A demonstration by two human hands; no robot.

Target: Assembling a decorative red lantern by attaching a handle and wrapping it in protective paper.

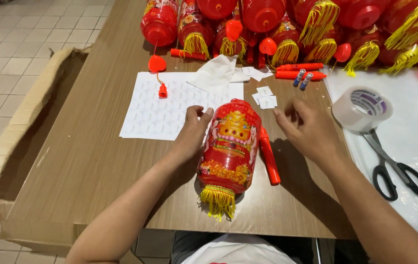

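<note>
Lantern work at the sticker stage, by the look of it: a red plastic lantern with gold pattern and yellow tassel (pixel 229 151) lies on its side on the wooden table (pixel 96 161), between the two hands. Left hand (pixel 192 132) rests against the lantern's left flank, fingers loosely curved, steadying it rather than gripping. Right hand (pixel 309 128) hovers just right of the lantern, fingers half spread, thumb and forefinger (pixel 278 114) close together near the small loose white paper squares (pixel 266 98); whether it pinches one cannot be told. A red plastic handle stick (pixel 269 160) lies touching the lantern's right side, under that hand. A white sticker sheet (pixel 157 107) lies beyond the left hand. Next move likely calls for a fine pinch and careful placement on the curved shell.
</note>
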